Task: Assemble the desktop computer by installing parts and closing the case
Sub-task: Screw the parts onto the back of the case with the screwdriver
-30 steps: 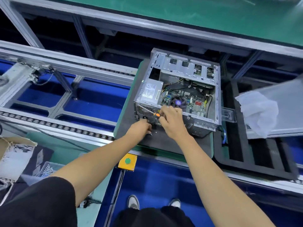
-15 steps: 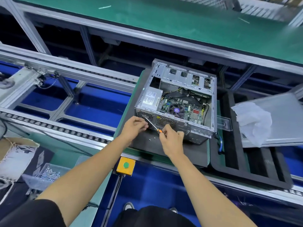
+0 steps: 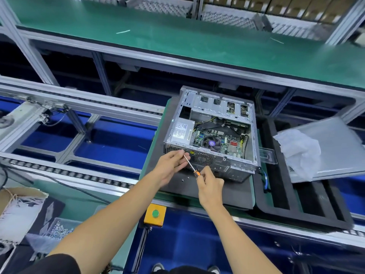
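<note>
Right now you look to be on the fastening step: a screw is going into the rear panel of the computer case (image 3: 212,135), near the grille beside the power supply (image 3: 182,131). The case lies on its side on the dark mat (image 3: 207,192) on the conveyor, with its open side facing up and the board and fan showing.

Your right hand (image 3: 210,187) pinches the orange handle of the screwdriver (image 3: 191,165) between thumb and curled fingers, wrist raised, forearm coming up from the lower right. The thin shaft slants up and left toward the panel. Your left hand (image 3: 171,165) reaches in from the lower left, with its fingertips closed lightly round the shaft near the tip to steady it. Whether a screw sits on the tip I cannot tell; your fingers hide it.

Two loose screws (image 3: 185,179) lie on the mat just below your hands.

The next move, as I judge it, calls for keeping the tip square to the hole while you twist with the right hand, then easing the left away once the thread bites. The side panel (image 3: 335,147) rests well apart on the right with a white bag (image 3: 298,153) on it, so closing the case is not yet done.
</note>
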Tool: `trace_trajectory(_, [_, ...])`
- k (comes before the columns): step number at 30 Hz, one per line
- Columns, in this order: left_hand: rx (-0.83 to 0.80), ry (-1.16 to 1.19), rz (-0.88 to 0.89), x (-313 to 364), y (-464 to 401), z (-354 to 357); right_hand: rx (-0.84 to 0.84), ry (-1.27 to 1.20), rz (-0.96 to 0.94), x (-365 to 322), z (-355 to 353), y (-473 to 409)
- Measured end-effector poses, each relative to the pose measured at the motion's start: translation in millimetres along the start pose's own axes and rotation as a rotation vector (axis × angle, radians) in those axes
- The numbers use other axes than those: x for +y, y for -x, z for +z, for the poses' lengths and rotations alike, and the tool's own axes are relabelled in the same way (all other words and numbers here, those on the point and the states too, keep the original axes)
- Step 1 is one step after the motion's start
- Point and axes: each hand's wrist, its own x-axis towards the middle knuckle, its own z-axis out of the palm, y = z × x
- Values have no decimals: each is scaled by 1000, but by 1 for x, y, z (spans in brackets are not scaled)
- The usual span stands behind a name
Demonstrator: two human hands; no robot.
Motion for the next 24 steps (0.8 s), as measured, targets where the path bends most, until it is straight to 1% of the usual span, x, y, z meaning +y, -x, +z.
trace_trajectory(3, [-32, 8, -38, 6, -1, 4, 34, -71, 47, -8, 1, 6])
trace_trajectory(6, [-50, 17, -78, 7, -2, 9, 46, -238, 183, -19, 4, 12])
trace_trajectory(8, [-46, 4, -96, 7, -4, 12, 54, -296, 244, -27, 7, 17])
trace_trajectory(14, [-30, -35, -120, 3, -8, 11, 119, -281, 216, -32, 18, 26])
trace_trajectory(18, [-8, -103, -98, 9, -12, 7, 112, -236, 156, -34, 21, 25])
trace_trajectory(24, [-54, -143, -129, 18, -12, 4, 111, -302, 231, -34, 21, 25])
